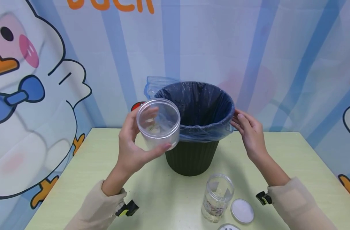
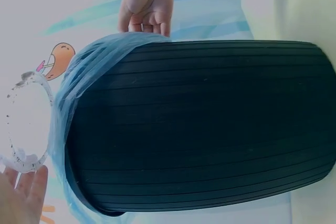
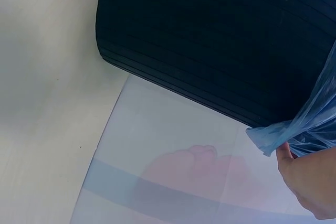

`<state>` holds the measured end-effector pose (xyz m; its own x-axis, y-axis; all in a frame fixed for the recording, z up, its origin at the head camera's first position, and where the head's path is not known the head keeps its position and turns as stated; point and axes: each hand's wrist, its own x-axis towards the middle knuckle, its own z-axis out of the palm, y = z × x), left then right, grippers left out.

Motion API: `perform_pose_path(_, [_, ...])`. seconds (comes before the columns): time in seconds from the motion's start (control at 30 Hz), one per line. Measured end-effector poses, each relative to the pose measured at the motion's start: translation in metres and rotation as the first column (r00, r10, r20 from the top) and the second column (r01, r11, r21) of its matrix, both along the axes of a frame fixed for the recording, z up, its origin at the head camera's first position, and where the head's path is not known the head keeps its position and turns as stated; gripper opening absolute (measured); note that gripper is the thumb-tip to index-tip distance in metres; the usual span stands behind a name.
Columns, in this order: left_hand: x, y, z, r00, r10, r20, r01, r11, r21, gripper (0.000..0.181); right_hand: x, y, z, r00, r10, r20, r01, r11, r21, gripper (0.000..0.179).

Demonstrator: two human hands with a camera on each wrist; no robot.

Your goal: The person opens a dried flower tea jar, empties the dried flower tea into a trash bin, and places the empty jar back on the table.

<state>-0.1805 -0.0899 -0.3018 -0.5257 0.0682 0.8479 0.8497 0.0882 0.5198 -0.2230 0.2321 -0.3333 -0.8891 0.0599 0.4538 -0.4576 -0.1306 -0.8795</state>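
Note:
My left hand [image 1: 134,148] grips a clear plastic jar [image 1: 160,135], fingers round its far side and thumb along its near side. The jar has no lid on, is tilted, and shows a little pale residue inside. It is held at the left front of the rim of a dark ribbed trash bin [image 1: 192,156]. A blue plastic bag [image 1: 198,102] lines the bin and folds over its rim. At the rim's right side, my right hand [image 1: 249,132] touches the folded bag with fairly straight fingers; the right wrist view shows its fingertips at the bag's edge [image 3: 268,136].
In front of the bin stands a second clear jar [image 1: 216,199], open, with printing and some pale contents. Beside it lies a white round lid [image 1: 242,210], with another lid [image 1: 229,227] cut off by the frame. A printed curtain [image 1: 140,48] hangs behind the pale table [image 1: 100,150].

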Motion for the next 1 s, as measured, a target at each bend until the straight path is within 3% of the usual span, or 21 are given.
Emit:
perform_pose_path(0.6, [0.013, 0.0, -0.037, 0.995, -0.099, 0.017, 0.099, 0.995, -0.009, 0.088, 0.008, 0.003, -0.01, 0.999, 0.047, -0.024, -0.047, 0.999, -0.01, 0.049])
perform_pose_path(1.0, [0.02, 0.004, -0.07, 0.98, -0.157, 0.122, 0.164, 0.985, -0.051, 0.086, 0.01, 0.004, -0.013, 0.998, 0.051, -0.028, -0.051, 0.998, -0.035, 0.049])
